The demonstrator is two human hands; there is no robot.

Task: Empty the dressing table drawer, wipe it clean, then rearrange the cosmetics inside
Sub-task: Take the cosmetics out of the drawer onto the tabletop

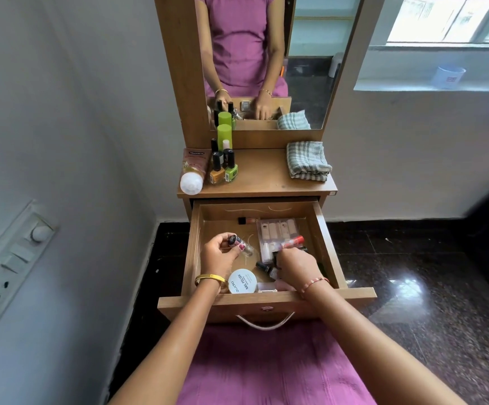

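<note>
Nearest the camera, both forearms reach forward over a pink lap into the open drawer [323, 229], which is pulled well out from under the tabletop [263, 173]. Just inside its front wall a round white nail-polish-remover tub [242, 281] lies between the 2 wrists.

The left hand [219, 255] is closed around a small clear bottle with a dark cap [239, 244], held above the drawer floor with the cap toward the thumb and the body slanting away to the right. The right hand [294, 263] is curled down over a cluster of dark little bottles [263, 266] at the drawer's centre; its grip looks closed on something there, and a red-capped tube [293, 241] juts out past the knuckles, up and to the right, but I cannot tell whether the fingers actually hold it. Just beyond lies a clear packet of pale tubes [277, 229], long axes running front to back, and a slim dark stick [247, 220] rests crosswise against the back wall.

Farther off, on the tabletop's left side, stand the items already out: a lying tube with a white cap [192, 171], 2 nail polishes [223, 171] and a green canister [224, 135]. A folded checked cloth [307, 160] waits at the right.

Emptying looks partly done. That cluster lies forward and left of the held bottle, so the left hand is the better placed to set it down there.
</note>
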